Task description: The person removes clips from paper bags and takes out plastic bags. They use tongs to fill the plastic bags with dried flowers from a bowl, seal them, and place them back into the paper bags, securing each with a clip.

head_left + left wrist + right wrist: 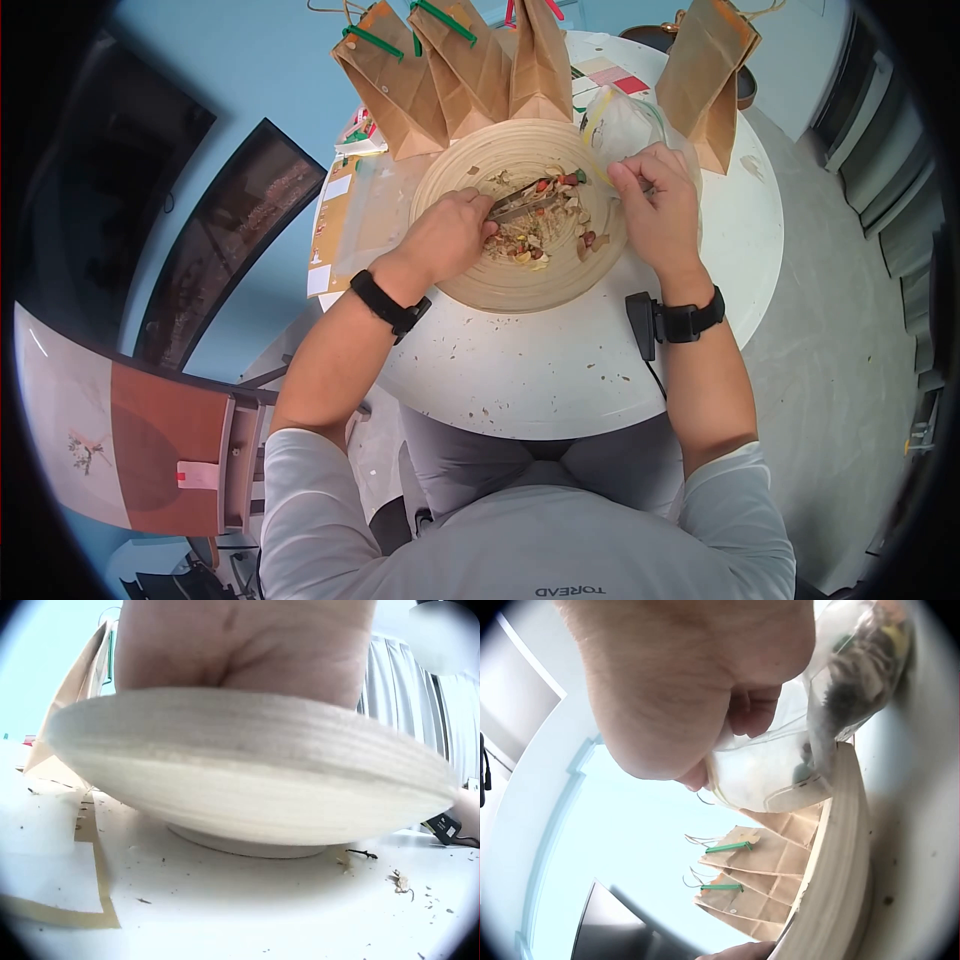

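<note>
A wide, shallow wooden bowl (590, 275) holds a loose mix of dried bits in brown, red and yellow. Over its left side my left hand (450, 232) grips a pair of metal tongs (525, 204), whose tips lie among red and green pieces on the right of the bowl. My right hand (660, 195) pinches the edge of a clear plastic bag (617, 125) beside the bowl's right rim. In the right wrist view, dark and pale dried pieces (859, 682) show inside the bag. The left wrist view has the tongs hidden behind the bowl's side (247, 772).
Several brown paper bags, one of them (390, 75) with a green clip, stand behind the bowl. Another paper bag (705, 80) is at the back right. Crumbs are scattered over the round white table (500, 390) in front. A dark pan (745, 88) sits at the far edge.
</note>
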Demonstrator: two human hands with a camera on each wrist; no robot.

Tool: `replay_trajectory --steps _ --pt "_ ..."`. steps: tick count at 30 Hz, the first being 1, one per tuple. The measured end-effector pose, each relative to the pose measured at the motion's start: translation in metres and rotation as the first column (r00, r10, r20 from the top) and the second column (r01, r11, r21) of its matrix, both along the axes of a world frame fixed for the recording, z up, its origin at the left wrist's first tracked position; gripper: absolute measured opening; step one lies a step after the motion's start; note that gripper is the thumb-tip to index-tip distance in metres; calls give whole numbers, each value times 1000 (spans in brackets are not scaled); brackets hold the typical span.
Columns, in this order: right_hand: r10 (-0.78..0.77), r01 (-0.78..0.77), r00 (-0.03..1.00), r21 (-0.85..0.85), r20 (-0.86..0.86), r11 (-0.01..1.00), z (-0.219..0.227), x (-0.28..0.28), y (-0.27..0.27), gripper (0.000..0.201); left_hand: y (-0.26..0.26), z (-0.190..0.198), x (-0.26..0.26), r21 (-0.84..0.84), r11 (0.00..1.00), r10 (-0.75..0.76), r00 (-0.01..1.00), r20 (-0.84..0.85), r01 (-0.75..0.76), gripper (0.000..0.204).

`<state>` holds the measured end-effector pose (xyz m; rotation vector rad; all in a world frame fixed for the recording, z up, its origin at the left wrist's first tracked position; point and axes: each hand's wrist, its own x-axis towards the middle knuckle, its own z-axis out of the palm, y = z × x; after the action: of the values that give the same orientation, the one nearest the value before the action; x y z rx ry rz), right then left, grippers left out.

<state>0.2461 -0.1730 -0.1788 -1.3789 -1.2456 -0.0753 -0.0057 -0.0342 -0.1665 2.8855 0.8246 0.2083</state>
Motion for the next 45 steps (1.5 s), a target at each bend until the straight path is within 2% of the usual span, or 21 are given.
replay_trajectory --steps 6,9,10,12,15,18,21,24,27,31,33,34,35,38,41,44,45 --pt "3 -3 1000 -20 21 1000 -1 1 1 12 -11 11 0 -130 991 -7 998 69 16 20" --pt "5 -4 1000 -16 25 1000 -3 1 1 12 -14 22 -2 -286 958 44 998 47 -29 20" --pt "6 -5 1000 -19 18 1000 -3 1 1 12 -15 27 -2 -419 903 112 994 10 -98 20" --pt "8 -8 1000 -23 1 1000 -3 0 1 12 -14 35 -1 -647 726 228 969 -91 -232 20" --pt "8 -8 1000 -13 26 1000 -3 1 2 12 0 34 -9 -929 330 287 956 -69 -166 21" --pt "8 -8 1000 -12 15 1000 -3 1 2 12 4 43 -13 -973 182 370 927 -64 -140 25" --pt "19 -19 1000 -26 -8 999 -3 0 1 11 -1 57 -13 -981 169 496 869 0 -97 25" --pt "27 -27 1000 -10 10 1000 -7 0 4 11 8 74 -12 -982 191 445 891 83 -4 30" --pt "31 -31 999 -15 33 999 -5 -1 3 11 18 88 5 -979 162 377 910 174 120 30" --pt "48 -48 995 -2 86 999 -3 0 0 10 5 98 49 -955 291 331 930 162 63 28" --pt "50 -52 994 10 97 999 -2 0 -1 10 -11 98 71 -723 688 197 974 111 -56 28" --pt "47 -49 995 19 90 999 -2 0 0 10 -17 97 76 -539 838 145 988 60 -90 28" --pt "45 -48 996 28 81 998 -2 0 1 10 -18 88 73 -278 961 28 991 132 10 31" --pt "26 -28 998 34 57 999 -2 1 1 10 -17 83 53 55 992 -122 963 241 112 38" --pt "-21 19 999 49 47 999 -1 2 1 10 -23 84 16 49 991 -130 963 235 122 41" --pt "-66 64 997 60 35 996 0 5 1 11 -39 56 -13 94 942 -335 924 182 323 39" --pt "-76 73 997 61 32 995 -1 4 1 11 -44 48 -15 67 945 -325 932 160 319 39"
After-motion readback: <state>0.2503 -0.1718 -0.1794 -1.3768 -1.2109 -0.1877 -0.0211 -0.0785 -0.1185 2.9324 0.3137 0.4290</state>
